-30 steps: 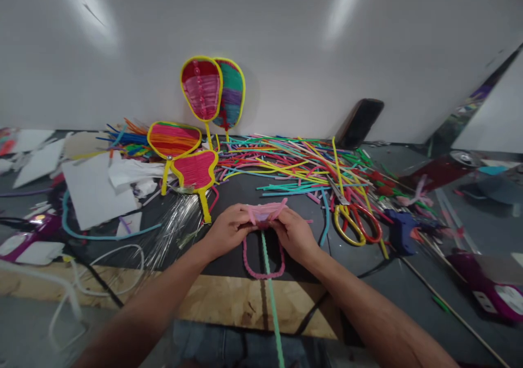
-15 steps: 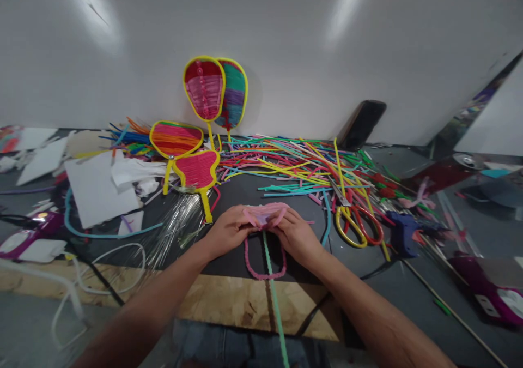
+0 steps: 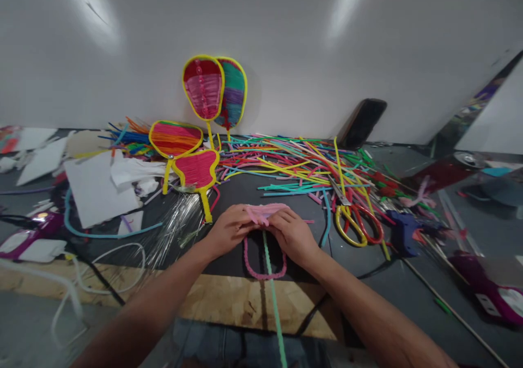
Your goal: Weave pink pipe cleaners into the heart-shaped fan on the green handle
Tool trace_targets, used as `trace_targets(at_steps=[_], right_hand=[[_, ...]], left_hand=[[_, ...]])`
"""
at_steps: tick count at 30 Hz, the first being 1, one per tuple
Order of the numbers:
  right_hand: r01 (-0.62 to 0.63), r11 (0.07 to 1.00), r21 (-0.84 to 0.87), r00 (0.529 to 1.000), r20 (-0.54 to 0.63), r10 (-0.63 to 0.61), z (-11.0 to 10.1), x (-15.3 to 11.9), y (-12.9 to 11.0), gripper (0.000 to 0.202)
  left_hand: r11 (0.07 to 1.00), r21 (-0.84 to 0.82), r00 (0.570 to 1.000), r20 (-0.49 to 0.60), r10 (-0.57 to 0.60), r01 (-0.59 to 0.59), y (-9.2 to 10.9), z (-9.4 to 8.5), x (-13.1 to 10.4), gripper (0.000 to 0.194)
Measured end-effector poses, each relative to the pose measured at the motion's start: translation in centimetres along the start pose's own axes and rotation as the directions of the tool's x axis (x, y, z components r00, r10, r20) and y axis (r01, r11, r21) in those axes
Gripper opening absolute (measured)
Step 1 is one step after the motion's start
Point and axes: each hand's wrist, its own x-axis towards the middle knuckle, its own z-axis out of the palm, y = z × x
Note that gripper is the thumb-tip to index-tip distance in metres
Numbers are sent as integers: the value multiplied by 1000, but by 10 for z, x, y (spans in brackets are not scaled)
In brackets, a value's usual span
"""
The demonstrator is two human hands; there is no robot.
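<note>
Between my two hands is a pink pipe-cleaner frame [image 3: 265, 276], its rounded loop hanging toward me and pink strands wound across its far end. A pale green pipe-cleaner stem [image 3: 274, 297] runs from under my fingers down toward my lap. My left hand [image 3: 232, 227] pinches the wound pink part from the left, thumb and fingers closed. From the other side my right hand [image 3: 293, 231] is closed on the same pink strands, its fingertips close to the left ones. The exact grip points are partly hidden by the fingers.
Finished fan shapes with yellow rims [image 3: 204, 87] lean on the wall. Loose pipe cleaners [image 3: 278, 158] spread behind my hands. Yellow-and-red scissors [image 3: 351, 226] and a blue glue gun [image 3: 402, 231] lie to the right. White card [image 3: 100, 191] and silvery strands [image 3: 171, 226] are at left.
My fingers have shifted slightly over the pink strands, and the right hand has rolled inward, bringing the strands flatter and together. The frame and green stem stay nearly in place.
</note>
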Motion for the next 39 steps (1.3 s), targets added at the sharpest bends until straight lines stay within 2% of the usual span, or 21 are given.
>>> trace_targets(at_steps=[4, 7, 11, 14, 17, 20, 26, 33, 39], right_hand=[[-19, 1000, 24, 1000, -15, 20, 1, 0, -1, 14], [-34, 998, 61, 999, -30, 36, 2, 0, -1, 14], [-63, 990, 123, 996, -47, 69, 3, -1, 0, 12], [-67, 984, 166, 997, -34, 73, 1, -1, -1, 12], [-50, 981, 186, 999, 13, 48, -4, 0, -1, 9], [-33, 975, 221, 999, 27, 28, -5, 0, 1, 8], [-32, 978, 208, 998, -47, 42, 3, -2, 4, 11], [-60, 977, 207, 995, -61, 74, 4, -1, 0, 10], [-106, 969, 222, 991, -62, 122, 3, 0, -1, 9]], left_hand=[[994, 103, 999, 4, 48, -48, 4, 2, 1, 17], [991, 133, 1000, -6, 11, -10, 9, 1, 3, 12], [994, 91, 998, -34, -53, 56, 12, -2, 4, 10], [999, 16, 998, -41, -42, 43, 12, -4, 4, 10], [999, -20, 999, -1, -33, 33, 14, -6, 4, 9], [999, -20, 999, 42, -35, 35, 14, -7, 4, 11], [998, 59, 1000, 29, -2, 0, 7, -3, 2, 13], [989, 97, 994, 0, -108, 108, 15, 0, 6, 7], [982, 187, 1000, -28, -11, 16, 17, 1, 7, 12]])
